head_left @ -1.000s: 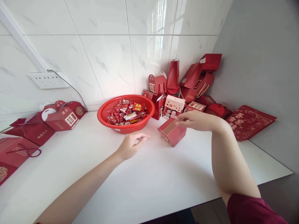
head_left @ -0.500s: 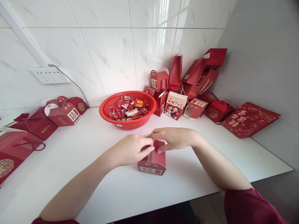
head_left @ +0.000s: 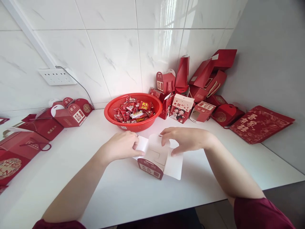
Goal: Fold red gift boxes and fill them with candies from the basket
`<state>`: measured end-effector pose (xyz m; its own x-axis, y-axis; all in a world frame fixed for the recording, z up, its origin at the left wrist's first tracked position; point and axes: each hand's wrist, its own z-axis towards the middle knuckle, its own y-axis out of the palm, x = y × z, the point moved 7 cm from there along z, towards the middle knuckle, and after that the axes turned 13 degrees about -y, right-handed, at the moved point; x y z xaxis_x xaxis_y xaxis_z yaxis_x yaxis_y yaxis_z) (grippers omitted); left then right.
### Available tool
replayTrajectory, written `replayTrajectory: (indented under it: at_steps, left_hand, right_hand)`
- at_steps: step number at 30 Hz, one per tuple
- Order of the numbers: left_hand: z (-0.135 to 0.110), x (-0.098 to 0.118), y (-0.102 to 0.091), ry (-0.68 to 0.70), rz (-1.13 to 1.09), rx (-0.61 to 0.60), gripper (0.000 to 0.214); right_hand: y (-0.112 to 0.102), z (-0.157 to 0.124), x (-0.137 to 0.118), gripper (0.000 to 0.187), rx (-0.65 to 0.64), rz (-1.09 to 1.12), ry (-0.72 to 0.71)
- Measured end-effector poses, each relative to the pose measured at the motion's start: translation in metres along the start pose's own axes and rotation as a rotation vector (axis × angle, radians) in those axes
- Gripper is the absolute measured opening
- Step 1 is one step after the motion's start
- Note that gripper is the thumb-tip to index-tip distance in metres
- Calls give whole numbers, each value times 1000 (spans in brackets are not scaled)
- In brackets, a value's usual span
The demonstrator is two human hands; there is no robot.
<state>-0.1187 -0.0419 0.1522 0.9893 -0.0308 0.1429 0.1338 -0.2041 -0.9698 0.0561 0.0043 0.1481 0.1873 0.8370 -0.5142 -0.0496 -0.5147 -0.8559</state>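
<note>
Box (head_left: 150, 168) work of this kind probably goes best with both sides pulled evenly, so the small red carton neither skids nor tears at its folds. It sits on the worktop (head_left: 114, 194) just in front of the person. Its printed red face is turned toward the camera and its white inner flaps (head_left: 175, 167) are spread open at the top. To do this well, I judge that each flap should be bent back along its crease, not at the tip. The base should stay pressed flat on the worktop and the pull should stay light, because the card looks thin.

The left hand (head_left: 120, 147) is curled nearly closed. Its fingers (head_left: 136, 150) pinch the white flap on the left side of the box and draw it outward. The right hand (head_left: 188, 140) is arched over the far side with its fingers half bent. The fingertips rest on the rounded upper flap and the thumb lies lower, by the wide right flap, in what looks like a loose grasp rather than a tight clench. How firmly the thumb presses cannot be told.

Just behind the hands stands a red basket (head_left: 110, 112) of wrapped sweets (head_left: 133, 112). A heap of similar red cartons (head_left: 202, 92) fills the corner by the wall, well apart from the box.
</note>
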Motion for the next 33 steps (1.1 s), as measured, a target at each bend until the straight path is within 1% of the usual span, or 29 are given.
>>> replayTrajectory:
  at_steps: [2,3,4,5,7,8,10,13,15,18,20,22,24,26,30,33]
  left_hand:
    - [7,3,12,-32,14,-27,46]
    - [11,4,19,-43,15,-60,46]
    - [16,5,26,-48,14,-96,45]
    - [21,5,32,-48,14,-125,44]
    - [30,4,38,-37,23,-145,42]
    - [33,2,39,-36,28,-139,42]
    - [38,-4,38,-47,27,-140,43]
    - [40,-11,37,-52,38,-187,44]
    - [40,-13,37,-38,65,-196,42]
    - [40,-16,35,-44,88,-193,38]
    - [40,-18,35,-60,98,-196,38]
    - [40,-19,36,-73,104,-200,39]
    - [41,-19,37,-85,108,-200,40]
    - [42,-19,37,-96,109,-192,41]
    - [41,-16,37,-84,117,-180,41]
    - [40,-14,37,-65,123,-184,42]
  right_hand:
    - [6,4,2,49,-22,-8,0]
    - [10,7,3,53,-48,-9,7]
    - [14,11,5,52,-76,-11,19]
    - [18,14,7,47,-101,-15,29]
    - [22,22,11,28,-118,-50,41]
    - [22,26,13,19,-104,-78,40]
    - [21,34,17,13,-75,-120,6]
    - [21,44,24,11,-55,-127,-100]
    - [20,47,27,11,-34,-138,-155]
    - [15,45,27,14,15,-196,-146]
    - [11,38,22,20,40,-254,-88]
    - [2,27,11,25,103,-340,-45]
    - [-6,17,-6,25,185,-414,-55]
    - [-9,11,-22,22,217,-432,-105]
    - [-2,12,-42,27,160,-381,-178]
    - [10,18,-43,29,75,-352,-196]
